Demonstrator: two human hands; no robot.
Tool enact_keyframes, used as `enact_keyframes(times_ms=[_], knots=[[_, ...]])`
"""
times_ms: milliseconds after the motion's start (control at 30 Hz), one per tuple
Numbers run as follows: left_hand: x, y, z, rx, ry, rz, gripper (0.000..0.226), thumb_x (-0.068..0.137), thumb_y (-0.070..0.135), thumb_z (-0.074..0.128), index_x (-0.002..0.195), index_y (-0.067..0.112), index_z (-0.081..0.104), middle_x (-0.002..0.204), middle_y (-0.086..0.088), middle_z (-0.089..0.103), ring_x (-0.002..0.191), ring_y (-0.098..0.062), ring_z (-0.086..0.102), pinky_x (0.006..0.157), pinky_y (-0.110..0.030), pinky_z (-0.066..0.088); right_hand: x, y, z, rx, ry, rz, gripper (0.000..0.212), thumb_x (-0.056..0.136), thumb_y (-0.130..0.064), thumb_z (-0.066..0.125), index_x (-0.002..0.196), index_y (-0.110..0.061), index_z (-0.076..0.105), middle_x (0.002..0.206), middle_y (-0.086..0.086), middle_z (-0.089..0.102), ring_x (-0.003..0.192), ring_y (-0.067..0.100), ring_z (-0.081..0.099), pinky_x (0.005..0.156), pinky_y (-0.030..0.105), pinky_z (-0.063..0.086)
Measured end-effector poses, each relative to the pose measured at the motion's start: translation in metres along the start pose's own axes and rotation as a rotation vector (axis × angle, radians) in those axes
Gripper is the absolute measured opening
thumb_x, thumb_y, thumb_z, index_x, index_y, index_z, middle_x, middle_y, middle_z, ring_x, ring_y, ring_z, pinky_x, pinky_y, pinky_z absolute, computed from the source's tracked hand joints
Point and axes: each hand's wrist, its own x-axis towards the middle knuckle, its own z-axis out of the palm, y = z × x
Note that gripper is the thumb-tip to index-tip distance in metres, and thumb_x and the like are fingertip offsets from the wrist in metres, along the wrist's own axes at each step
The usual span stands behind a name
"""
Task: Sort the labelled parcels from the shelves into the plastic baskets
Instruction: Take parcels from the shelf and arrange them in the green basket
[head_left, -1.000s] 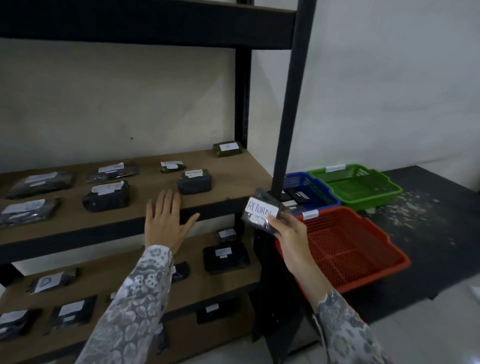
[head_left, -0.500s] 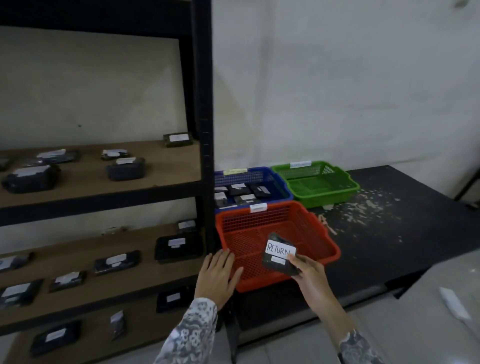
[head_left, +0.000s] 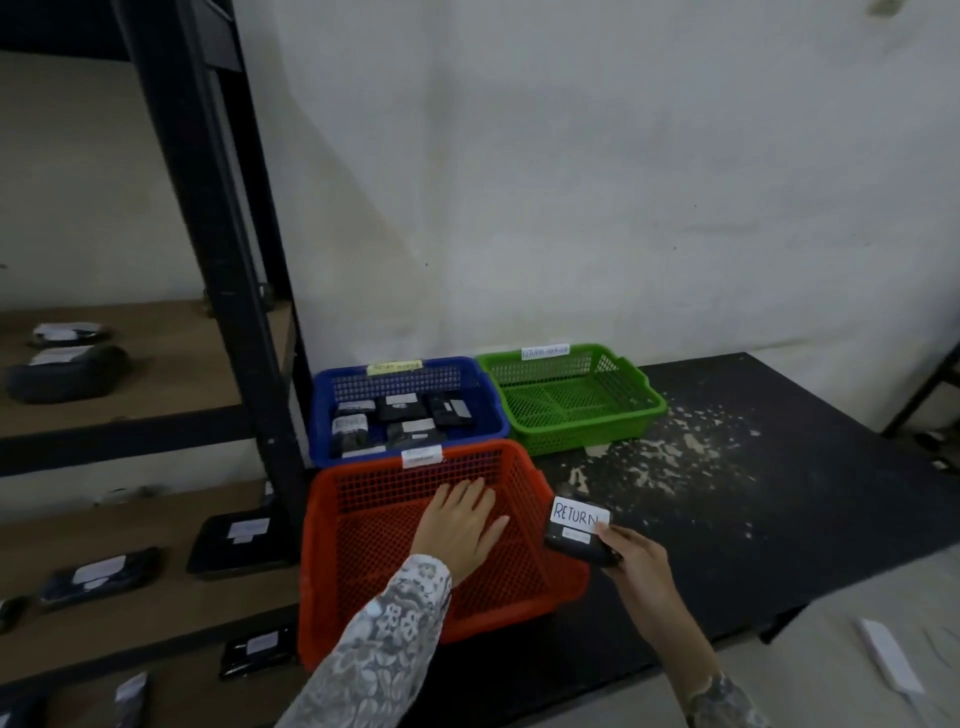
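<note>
Over at nine o'clock the shelves (head_left: 156, 374) are still carrying labelled black parcels on every level I can see, so by my reckoning the sorting is far from finished. Moving right, the blue basket (head_left: 405, 410) at about twelve o'clock from the person is already holding several parcels, and in front of it the red basket (head_left: 431, 540) is sitting with nothing in it that I can make out. The left hand (head_left: 460, 527) is hovering flat over that red basket, fingers straight and spread, holding nothing; whether it is touching the mesh I cannot tell. Just past the basket's right rim, the right hand (head_left: 636, 564) is pinching a black parcel (head_left: 579, 535) between thumb and fingers, its white label reading RETURN turned up. Further off at one o'clock the green basket (head_left: 571, 400) is standing empty on the dark, speckled counter (head_left: 753, 467). The person seems to be deciding where this parcel belongs. The basket tags are too blurred for me to read, so the next move is calling for matching the label to a tag, then carrying the parcel over that rim and letting go.
</note>
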Motion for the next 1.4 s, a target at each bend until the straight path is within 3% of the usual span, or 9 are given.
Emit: enact_keyframes(times_ms=[200, 300, 433, 633, 767, 967, 1167, 1267, 1400], knots=[[0.12, -0.002, 0.024, 0.039, -0.115, -0.082, 0.054, 0.1, 0.045, 0.02, 0.14, 0.012, 0.034, 0.15, -0.008, 0.031, 0.137, -0.026, 0.028, 0.112, -0.043, 0.02, 0.098, -0.038, 0.008, -0.035, -0.038, 0.0, 0.017, 0.088, -0.004, 0.059, 0.099, 0.007, 0.063, 0.092, 0.018, 0.068, 0.08, 0.024, 0.065, 0.063, 0.026, 0.051], [0.179, -0.006, 0.031, 0.031, -0.167, -0.213, 0.056, 0.1, 0.046, 0.019, 0.145, 0.012, 0.025, 0.154, -0.008, 0.023, 0.14, -0.026, 0.021, 0.113, -0.043, 0.019, 0.141, -0.058, 0.016, -0.041, -0.064, -0.007, 0.012, 0.088, -0.002, 0.057, 0.096, 0.005, 0.064, 0.088, 0.016, 0.068, 0.079, 0.023, 0.065, 0.064, 0.024, 0.053], [0.235, -0.009, 0.042, -0.009, -0.214, -0.334, 0.059, 0.1, 0.045, 0.022, 0.148, 0.011, 0.014, 0.156, -0.009, 0.013, 0.143, -0.027, 0.011, 0.115, -0.044, 0.015, 0.207, -0.079, 0.023, -0.09, -0.056, 0.004, 0.023, 0.086, -0.002, 0.06, 0.105, 0.011, 0.062, 0.101, 0.022, 0.068, 0.096, 0.032, 0.063, 0.095, 0.044, 0.049], [0.284, -0.021, 0.073, -0.087, -0.225, -0.564, 0.07, 0.1, 0.038, 0.031, 0.147, 0.004, -0.006, 0.157, -0.014, -0.004, 0.145, -0.027, 0.001, 0.116, -0.04, 0.014, 0.313, -0.092, 0.049, -0.201, -0.157, 0.087, 0.023, 0.087, -0.006, 0.062, 0.106, 0.007, 0.061, 0.106, 0.021, 0.065, 0.101, 0.032, 0.061, 0.094, 0.04, 0.047], [0.303, -0.021, 0.092, -0.313, -0.211, -0.772, 0.069, 0.098, 0.019, 0.041, 0.146, 0.0, -0.004, 0.156, -0.016, 0.004, 0.144, -0.029, 0.008, 0.114, -0.036, 0.02, 0.37, -0.083, 0.072, -0.312, -0.241, 0.162, 0.028, 0.086, -0.009, 0.062, 0.111, 0.005, 0.062, 0.112, 0.02, 0.065, 0.104, 0.032, 0.06, 0.102, 0.042, 0.041], [0.312, -0.02, 0.117, -0.531, -0.039, -0.918, 0.061, 0.099, 0.016, 0.039, 0.147, 0.005, 0.004, 0.152, -0.011, 0.018, 0.134, -0.025, 0.033, 0.096, -0.035, 0.045, 0.429, -0.054, 0.118, -0.437, -0.35, 0.206, 0.032, 0.092, -0.012, 0.057, 0.119, 0.004, 0.058, 0.113, 0.016, 0.064, 0.093, 0.023, 0.057, 0.064, 0.021, 0.04], [0.312, -0.02, 0.122, -0.504, 0.014, -0.931, 0.059, 0.1, 0.021, 0.036, 0.148, 0.006, 0.004, 0.154, -0.008, 0.016, 0.136, -0.022, 0.031, 0.099, -0.031, 0.042, 0.453, -0.02, 0.144, -0.619, -0.395, 0.096, 0.032, 0.097, -0.021, 0.048, 0.11, 0.004, 0.064, 0.108, 0.022, 0.066, 0.099, 0.034, 0.062, 0.087, 0.042, 0.051], [0.312, -0.021, 0.123, -0.5, 0.028, -0.933, 0.059, 0.1, 0.022, 0.036, 0.148, 0.007, 0.005, 0.154, -0.008, 0.015, 0.135, -0.022, 0.034, 0.097, -0.031, 0.044, 0.458, -0.011, 0.14, -0.678, -0.446, 0.047, 0.031, 0.098, -0.019, 0.046, 0.105, 0.005, 0.065, 0.102, 0.024, 0.066, 0.089, 0.029, 0.062, 0.085, 0.04, 0.051], [0.311, -0.021, 0.123, -0.516, 0.034, -0.935, 0.06, 0.1, 0.022, 0.036, 0.149, 0.007, 0.003, 0.156, -0.007, 0.012, 0.138, -0.022, 0.028, 0.1, -0.03, 0.041, 0.459, -0.014, 0.14, -0.709, -0.47, 0.014, 0.029, 0.098, -0.015, 0.046, 0.112, 0.006, 0.06, 0.109, 0.021, 0.065, 0.1, 0.033, 0.062, 0.092, 0.045, 0.05]])
